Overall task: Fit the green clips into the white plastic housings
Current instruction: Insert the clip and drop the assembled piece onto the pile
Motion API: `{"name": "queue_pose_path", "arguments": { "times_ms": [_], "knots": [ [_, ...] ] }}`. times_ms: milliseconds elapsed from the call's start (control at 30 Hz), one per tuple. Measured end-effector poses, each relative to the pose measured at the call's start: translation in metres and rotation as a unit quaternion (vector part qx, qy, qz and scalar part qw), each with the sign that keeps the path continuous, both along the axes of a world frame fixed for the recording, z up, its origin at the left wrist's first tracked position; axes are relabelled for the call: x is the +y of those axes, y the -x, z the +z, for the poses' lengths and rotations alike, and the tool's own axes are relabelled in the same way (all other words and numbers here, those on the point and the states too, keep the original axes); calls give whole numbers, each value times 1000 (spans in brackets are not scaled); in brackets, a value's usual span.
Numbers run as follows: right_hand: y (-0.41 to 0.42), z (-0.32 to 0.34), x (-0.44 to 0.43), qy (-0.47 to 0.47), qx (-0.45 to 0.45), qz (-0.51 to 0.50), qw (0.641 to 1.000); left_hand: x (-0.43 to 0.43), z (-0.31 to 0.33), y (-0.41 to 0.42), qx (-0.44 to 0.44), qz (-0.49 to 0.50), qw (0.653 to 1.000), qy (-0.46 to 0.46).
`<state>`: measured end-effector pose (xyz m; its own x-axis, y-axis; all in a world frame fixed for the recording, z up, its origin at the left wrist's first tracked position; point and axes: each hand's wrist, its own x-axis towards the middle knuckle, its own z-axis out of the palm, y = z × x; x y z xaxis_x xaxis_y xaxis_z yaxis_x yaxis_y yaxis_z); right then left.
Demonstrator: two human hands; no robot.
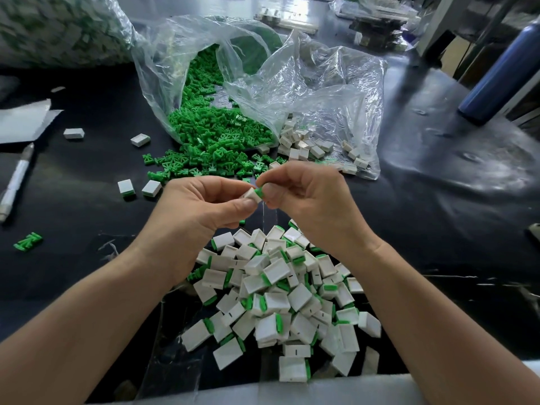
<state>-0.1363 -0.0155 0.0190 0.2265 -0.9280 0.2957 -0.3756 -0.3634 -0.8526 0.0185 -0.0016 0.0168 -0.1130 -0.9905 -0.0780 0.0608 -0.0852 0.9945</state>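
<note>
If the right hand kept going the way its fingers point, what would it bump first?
Probably the white housing pinched by the left hand: the green clip that the right hand pinches sits at its mouth.

Two hands are working at the centre: the left hand (204, 200) is pinching one white housing (250, 195) and the right hand (304, 197) one green clip (259, 192). Three clear bags (336, 83) are lying from eleven to one o'clock. Four loose housings (73, 133) are sitting around nine to ten o'clock. One pen (16, 179) is lying at nine, and one blue bottle (496, 68) is standing at two. The clip heap (204, 133) at twelve and the pile of fitted housings (277, 296) at six are running past counting.
</note>
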Motion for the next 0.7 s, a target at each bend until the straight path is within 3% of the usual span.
{"name": "queue_pose_path", "arguments": {
  "times_ms": [233,367,700],
  "knots": [
    [1,4,2,-52,40,6,998,-1,1,0,-8,4,1000,4],
    [0,5,5,-47,134,12,990,1,1,1,1,1,1000,-2],
    [-2,13,12,-2,218,47,975,3,6,-3,-59,-30,996,67]
  ]
}}
